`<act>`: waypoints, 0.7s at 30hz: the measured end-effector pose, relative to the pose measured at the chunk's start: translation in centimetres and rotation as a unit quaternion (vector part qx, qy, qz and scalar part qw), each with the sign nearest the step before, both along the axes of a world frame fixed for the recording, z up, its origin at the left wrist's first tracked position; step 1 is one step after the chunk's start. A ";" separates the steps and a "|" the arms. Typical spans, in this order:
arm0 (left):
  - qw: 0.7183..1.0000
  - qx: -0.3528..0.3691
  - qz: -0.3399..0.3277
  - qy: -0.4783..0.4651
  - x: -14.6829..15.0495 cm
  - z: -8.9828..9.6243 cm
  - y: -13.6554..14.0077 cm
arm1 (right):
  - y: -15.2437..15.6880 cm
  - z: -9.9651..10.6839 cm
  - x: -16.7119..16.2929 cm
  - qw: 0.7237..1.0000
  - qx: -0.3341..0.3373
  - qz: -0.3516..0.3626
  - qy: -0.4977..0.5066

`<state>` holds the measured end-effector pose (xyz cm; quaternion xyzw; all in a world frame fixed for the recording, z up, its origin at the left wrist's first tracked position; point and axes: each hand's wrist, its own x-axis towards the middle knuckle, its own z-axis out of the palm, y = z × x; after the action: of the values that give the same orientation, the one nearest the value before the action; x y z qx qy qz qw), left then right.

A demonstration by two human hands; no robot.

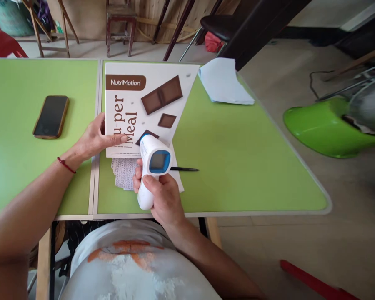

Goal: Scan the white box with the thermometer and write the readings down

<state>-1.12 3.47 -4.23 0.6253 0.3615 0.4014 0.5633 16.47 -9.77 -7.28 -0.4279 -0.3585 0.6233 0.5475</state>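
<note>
Room with a pale tiled floor, with a small red-brown wooden chair point(121, 21) near the top, left of centre, and a bright green plastic seat point(315, 129) at the right edge of the frame. Across the middle, a green folding table point(237, 166) with a metal-edged seam left of centre.

Near the centre, in the right hand point(166, 198), a white infrared thermometer point(146, 193): fingers and thumb wrapped firmly around the handle, blue-rimmed display toward the camera, nose toward the box. No legible reading. Just above and to the left, a white NutriMotion box point(151, 110) with printed chocolate pieces, clamped at its lower left edge by the left hand point(95, 135), with the thumb across the front and the fingers mostly hidden behind. Cannot tell whether in contact with the thermometer. Red cord bracelet point(66, 165) on the left wrist.

Below the box, sheets dense with writing point(124, 173); right of the thermometer, a black pen point(186, 169), partly hidden. Further out, a smartphone point(51, 116) at the left and white paper point(226, 83) at the table's upper right.

Likeliest trouble, by judgement: a twist or slip of the box, from support at one side only. Also possible: a bump against the box, from a forward push of the thermometer; a rolling pen, from a sweep of the right hand.
</note>
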 end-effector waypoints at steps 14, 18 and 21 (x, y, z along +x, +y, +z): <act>1.000 -0.007 0.009 0.028 -0.3 0.4 -0.1 | 0.1 -1.0 -0.3 1.000 0.007 -0.010 0.018; 1.000 -0.008 0.005 0.021 -0.2 0.6 -0.1 | 0.0 -1.2 -0.3 1.000 0.010 -0.006 0.027; 0.999 -0.017 0.018 0.030 -0.3 0.8 -0.3 | 0.1 -1.3 -0.5 1.000 0.012 -0.003 0.024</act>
<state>-1.38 3.21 -3.39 0.6208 0.3963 0.3863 0.5552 15.96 -9.66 -8.54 -0.4069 -0.3513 0.6275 0.5632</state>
